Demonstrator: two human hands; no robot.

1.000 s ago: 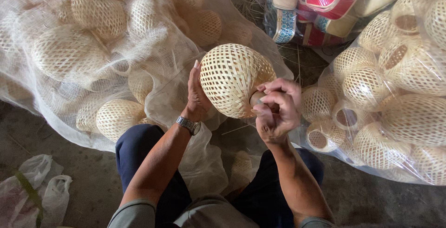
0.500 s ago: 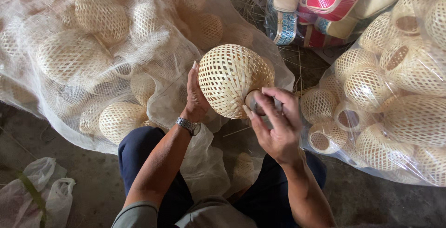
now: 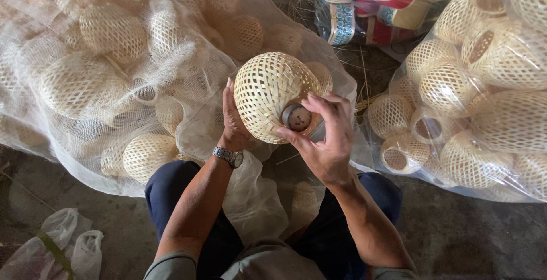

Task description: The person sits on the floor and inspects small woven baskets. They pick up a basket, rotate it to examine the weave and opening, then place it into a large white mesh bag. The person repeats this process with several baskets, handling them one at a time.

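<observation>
1. Head view looks down on a woven basket point(image 3: 270, 94) held above the person's knees, between two heaps of like baskets.
2. Little open room lies around it: a mesh sack of baskets point(image 3: 114, 74) crowds the left side, a clear bag of baskets point(image 3: 484, 97) crowds the right, and only a narrow gap runs between them.
3. Beneath is a bare grey floor point(image 3: 456, 234), with loose straw at the top of the gap and a crumpled plastic bag point(image 3: 62, 246) at the lower left.
4. The basket is egg-shaped; its long axis tilts, domed end up and away, small round opening down toward the person.
5. The left hand point(image 3: 232, 119), above a wristwatch point(image 3: 228, 156), lies flat against the basket's left side, fingers together.
6. The right hand point(image 3: 325, 134) curls around the opening, thumb and fingertips set on its rim.
</observation>
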